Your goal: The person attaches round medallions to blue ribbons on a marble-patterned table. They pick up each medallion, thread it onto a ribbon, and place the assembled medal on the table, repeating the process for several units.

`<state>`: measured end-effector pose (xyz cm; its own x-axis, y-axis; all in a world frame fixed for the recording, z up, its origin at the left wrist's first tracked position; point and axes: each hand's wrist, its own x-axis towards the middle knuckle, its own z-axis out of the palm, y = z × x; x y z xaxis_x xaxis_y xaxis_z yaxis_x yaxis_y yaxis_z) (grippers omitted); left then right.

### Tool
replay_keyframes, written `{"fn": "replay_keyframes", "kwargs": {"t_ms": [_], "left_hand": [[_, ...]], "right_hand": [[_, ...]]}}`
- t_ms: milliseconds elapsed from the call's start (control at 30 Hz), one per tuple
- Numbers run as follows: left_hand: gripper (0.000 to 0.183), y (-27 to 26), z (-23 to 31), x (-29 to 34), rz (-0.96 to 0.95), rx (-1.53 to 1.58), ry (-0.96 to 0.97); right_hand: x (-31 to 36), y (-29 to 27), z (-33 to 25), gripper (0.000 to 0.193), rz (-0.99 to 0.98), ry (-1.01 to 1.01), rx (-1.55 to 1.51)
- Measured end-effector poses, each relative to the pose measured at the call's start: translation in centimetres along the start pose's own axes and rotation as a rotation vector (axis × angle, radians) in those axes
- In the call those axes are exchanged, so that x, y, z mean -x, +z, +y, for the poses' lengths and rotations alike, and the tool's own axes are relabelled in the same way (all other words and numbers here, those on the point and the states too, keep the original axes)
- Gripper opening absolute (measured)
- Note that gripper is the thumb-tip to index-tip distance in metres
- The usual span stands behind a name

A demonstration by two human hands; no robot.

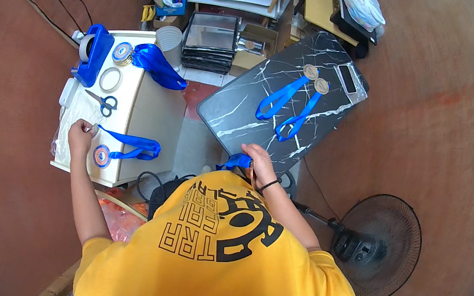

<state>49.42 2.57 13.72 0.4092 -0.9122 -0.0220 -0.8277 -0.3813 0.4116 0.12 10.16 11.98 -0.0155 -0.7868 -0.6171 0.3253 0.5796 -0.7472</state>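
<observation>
On the white cabinet top, my left hand [81, 134] is closed, its fingertips at the end of a blue ribbon [140, 144]. A small greyish bit shows at those fingertips, too small to name. Beside them lies a round medal [102, 156] with a red and blue face, its blue ribbon looping to the right. At the near edge of the black table, my right hand [261, 163] is wrapped round a medal [253, 173] seen edge-on, with a bunched blue ribbon [235, 162]. Farther back on that table lie two medals [310, 72] with blue ribbons stretched toward me.
The cabinet [154, 115] also bears scissors [104, 104], a tape roll [111, 80], a blue tape dispenser [97, 55] and stacked medals [122, 53]. A digital scale [348, 82] lies on the marbled black table [238, 101]. A fan [376, 250] stands at right.
</observation>
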Motion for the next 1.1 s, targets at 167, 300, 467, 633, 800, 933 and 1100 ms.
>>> {"fn": "replay_keyframes", "kwargs": {"t_ms": [167, 300, 467, 633, 800, 933, 1100], "left_hand": [[0.016, -5.2, 11.2, 5.3, -0.080, 0.315, 0.641], [0.016, -4.6, 19.5, 7.9, -0.118, 0.462, 1.197], [0.011, -1.8, 26.4, 9.7, -0.194, 0.670, 1.541], [0.012, 0.4, 27.9, 10.5, -0.169, 0.816, 1.531], [0.023, 2.9, 27.4, 11.5, 0.094, 0.815, 1.172], [0.040, 3.4, 27.0, 15.7, -0.172, 1.059, 0.824], [0.051, 5.2, 27.8, 19.9, -0.591, 0.773, 0.866]], "right_hand": [[2.0, 0.7, -3.0, 0.022, 0.071, -0.512, 0.681], [3.5, 2.1, -6.4, 0.026, -0.072, -0.670, 0.585], [4.7, 3.4, -9.8, 0.029, -0.297, -0.551, 0.425], [5.1, 3.2, -10.5, 0.019, -0.401, -0.314, 0.045], [4.4, 2.9, -9.3, 0.009, -0.161, -0.418, -0.106], [3.3, 4.3, -7.8, 0.010, 0.204, -0.586, -0.298], [2.1, 5.7, -6.3, 0.013, 0.384, -0.626, -0.544]]}}
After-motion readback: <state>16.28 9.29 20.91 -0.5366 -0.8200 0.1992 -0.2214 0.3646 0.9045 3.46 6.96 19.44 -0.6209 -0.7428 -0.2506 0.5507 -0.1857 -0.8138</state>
